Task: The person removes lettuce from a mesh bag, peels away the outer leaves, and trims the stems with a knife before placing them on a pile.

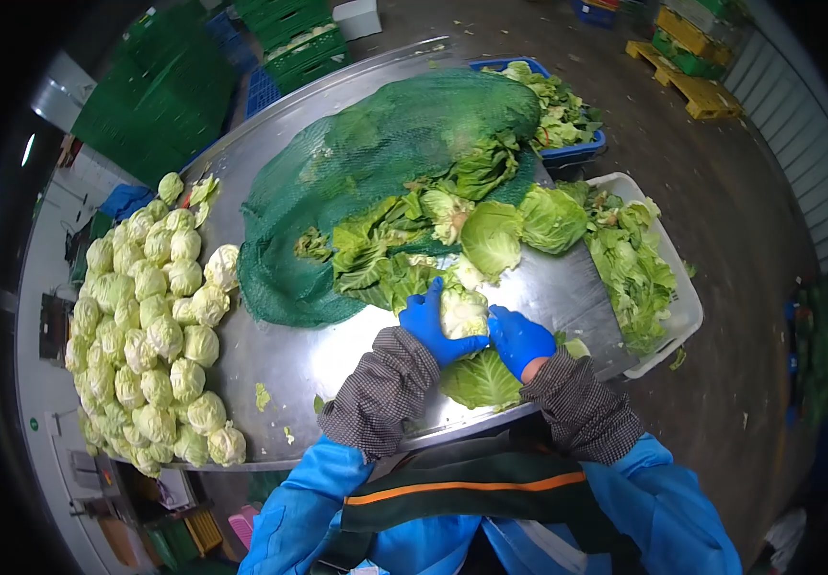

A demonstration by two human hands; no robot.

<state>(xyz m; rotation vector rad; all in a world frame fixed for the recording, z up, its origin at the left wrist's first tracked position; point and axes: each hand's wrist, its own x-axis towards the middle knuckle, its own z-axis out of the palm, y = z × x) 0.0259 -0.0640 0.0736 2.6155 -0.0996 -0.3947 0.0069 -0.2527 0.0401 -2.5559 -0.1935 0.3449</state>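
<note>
The cabbage (464, 311) is cupped by the left hand (431, 328) from 8 o'clock; at 4, the right hand (517, 340) is seen, its grip unclear.

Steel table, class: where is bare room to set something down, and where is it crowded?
Bare, but for leaf scraps: between the cabbage pile and left sleeve, nearer than the net. A smaller patch: between the right hand and white crate. Crowded: the pile's end and the net's leafy edge.

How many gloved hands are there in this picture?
2: the left hand at the left of the pale cabbage, the right hand at its right. No other shows.
</note>
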